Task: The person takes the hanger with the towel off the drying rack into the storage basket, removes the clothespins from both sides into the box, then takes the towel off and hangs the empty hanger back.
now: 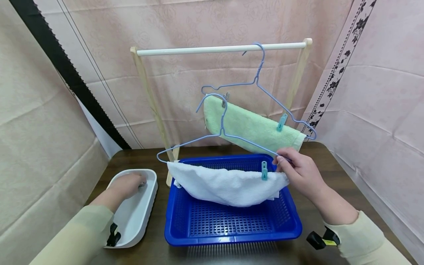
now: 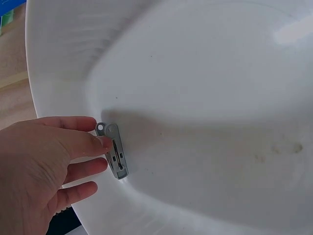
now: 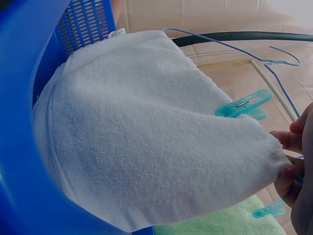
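In the left wrist view, my left hand [image 2: 44, 156] pinches a grey clothespin [image 2: 119, 156] between thumb and forefinger, against the inside of a white tray [image 1: 150, 195]. My right hand [image 1: 304, 175] holds the right end of a blue hanger [image 1: 192, 141] above a blue basket [image 1: 232, 239]. From this hanger droops a white towel [image 1: 225, 184], its lower part inside the basket. A teal clothespin [image 1: 264, 171] clips the towel near its right side; no clothespin shows at its left end. In the right wrist view, my right fingertips [image 3: 287, 178] touch the towel's corner.
Behind the basket stands a rack with a white rail [image 1: 198, 50]. Another blue hanger [image 1: 261, 70] hangs there, bearing a green towel [image 1: 245, 125] with a grey and a teal clothespin [image 1: 282, 122]. Basket and tray rest on a dark wooden table [image 1: 159, 254]; curtains surround it.
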Action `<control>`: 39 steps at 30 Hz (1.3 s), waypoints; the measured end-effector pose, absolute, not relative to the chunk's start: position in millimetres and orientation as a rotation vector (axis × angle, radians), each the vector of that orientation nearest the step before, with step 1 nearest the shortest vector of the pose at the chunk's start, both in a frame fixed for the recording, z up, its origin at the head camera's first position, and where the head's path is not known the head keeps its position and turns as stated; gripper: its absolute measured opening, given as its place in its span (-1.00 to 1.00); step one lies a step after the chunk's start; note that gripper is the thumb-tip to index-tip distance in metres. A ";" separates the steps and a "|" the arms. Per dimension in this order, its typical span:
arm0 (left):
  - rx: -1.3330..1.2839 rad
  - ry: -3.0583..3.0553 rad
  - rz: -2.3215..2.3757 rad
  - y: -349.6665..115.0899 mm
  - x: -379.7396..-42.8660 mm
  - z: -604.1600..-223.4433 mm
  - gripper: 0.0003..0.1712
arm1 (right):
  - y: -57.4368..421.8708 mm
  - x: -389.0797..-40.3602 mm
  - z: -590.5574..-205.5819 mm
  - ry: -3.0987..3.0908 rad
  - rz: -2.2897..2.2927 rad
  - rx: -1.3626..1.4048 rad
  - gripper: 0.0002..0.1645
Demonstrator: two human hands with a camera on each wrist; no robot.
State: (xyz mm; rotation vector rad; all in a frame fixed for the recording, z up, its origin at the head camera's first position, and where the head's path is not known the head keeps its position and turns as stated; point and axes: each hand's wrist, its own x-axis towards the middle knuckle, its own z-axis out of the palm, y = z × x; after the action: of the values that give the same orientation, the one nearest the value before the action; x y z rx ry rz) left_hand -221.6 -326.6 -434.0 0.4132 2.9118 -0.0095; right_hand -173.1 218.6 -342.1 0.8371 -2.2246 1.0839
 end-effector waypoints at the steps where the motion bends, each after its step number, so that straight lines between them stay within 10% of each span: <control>1: 0.428 2.912 -0.033 -327.2 -222.1 -434.1 -0.75 | 218.8 -173.6 -342.1 -2.225 1.081 0.836 -0.76; 39: 0.521 3.144 0.007 -305.5 -185.3 -393.7 -0.67 | 217.1 -172.1 -332.6 -2.266 1.017 0.828 -0.79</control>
State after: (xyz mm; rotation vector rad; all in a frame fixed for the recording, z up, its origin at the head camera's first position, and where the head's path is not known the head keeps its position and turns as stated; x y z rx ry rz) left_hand -185.3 -305.5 -393.7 0.5211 3.1439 0.0066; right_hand -172.1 217.1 -332.6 0.8275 -2.2659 1.0166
